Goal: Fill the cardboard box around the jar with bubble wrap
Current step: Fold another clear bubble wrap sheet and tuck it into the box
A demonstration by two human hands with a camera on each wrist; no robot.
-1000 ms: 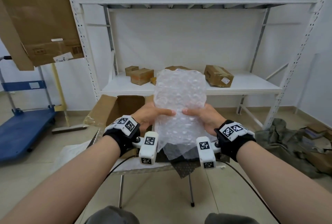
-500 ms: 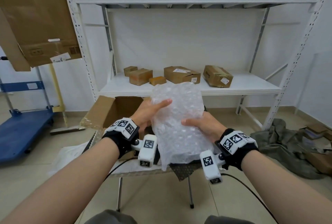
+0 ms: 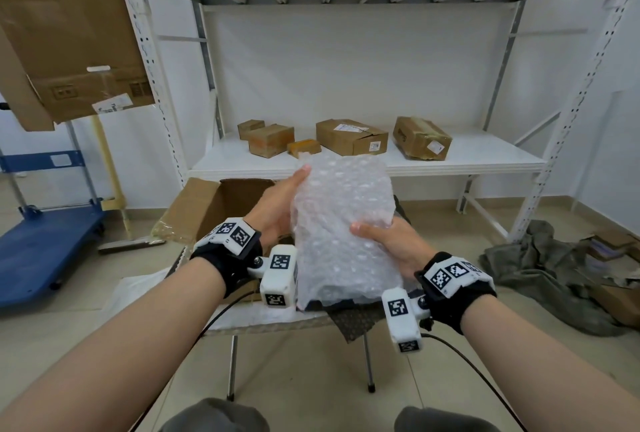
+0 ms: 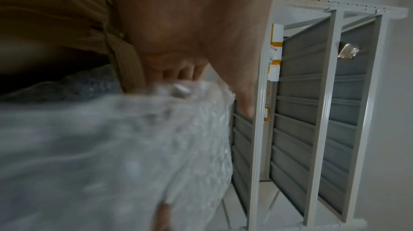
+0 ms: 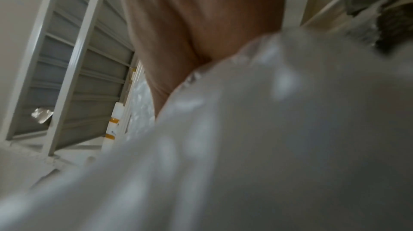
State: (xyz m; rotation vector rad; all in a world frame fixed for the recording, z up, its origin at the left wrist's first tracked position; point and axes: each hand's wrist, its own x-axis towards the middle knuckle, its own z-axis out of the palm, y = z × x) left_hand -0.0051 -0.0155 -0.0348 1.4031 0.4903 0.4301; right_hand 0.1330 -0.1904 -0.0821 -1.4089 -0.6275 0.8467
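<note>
A folded wad of clear bubble wrap point(image 3: 343, 223) stands upright in the air between both hands, above a small table. My left hand point(image 3: 280, 203) holds its left edge, thumb up along the side and fingers behind. My right hand point(image 3: 384, 241) grips its lower right side with the thumb across the front. The open cardboard box point(image 3: 221, 206) sits behind and left of the wrap, flaps up; its inside and the jar are hidden. The wrist views show blurred bubble wrap point(image 4: 111, 146) point(image 5: 245, 146) against each palm.
A white metal shelf rack point(image 3: 467, 154) stands behind, carrying several small cardboard boxes point(image 3: 351, 137). A blue platform trolley point(image 3: 45, 244) is at the left, crumpled olive cloth point(image 3: 540, 275) on the floor at the right. Dark mesh material point(image 3: 353, 317) hangs off the table's front edge.
The bubble wrap has come down and been folded into a tighter wad. My left hand slid up its left edge and my right hand shifted lower on the right side.
</note>
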